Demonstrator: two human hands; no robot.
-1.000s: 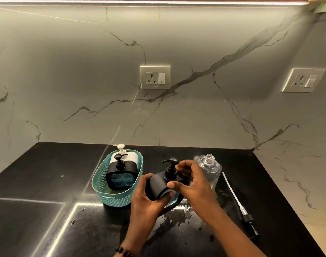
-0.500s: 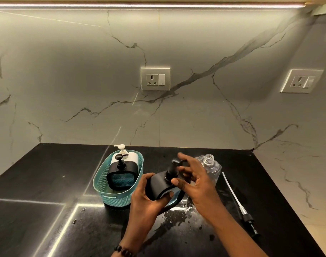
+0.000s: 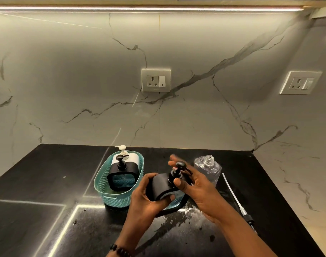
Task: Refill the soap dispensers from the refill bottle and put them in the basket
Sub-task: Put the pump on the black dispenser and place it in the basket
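A black soap dispenser [image 3: 161,184] with blue soap in it is tilted above the counter. My left hand [image 3: 145,197] grips its body from the left. My right hand [image 3: 193,184] is at its black pump head [image 3: 180,165], thumb against the pump collar, fingers spread behind the nozzle. A teal basket [image 3: 110,195] to the left holds a second black dispenser [image 3: 121,175] and a white dispenser [image 3: 129,157] behind it. The clear refill bottle [image 3: 207,168] stands uncapped behind my right hand.
A loose pump with a long white tube [image 3: 236,199] lies on the black counter [image 3: 37,182] to the right. Spilled liquid [image 3: 175,219] wets the counter under my hands. Marble walls with two sockets [image 3: 155,80] close the back and right.
My right hand has loosened from the pump head and its fingers have spread. The pump nozzle has turned from pointing left toward pointing away. The left hand keeps its hold.
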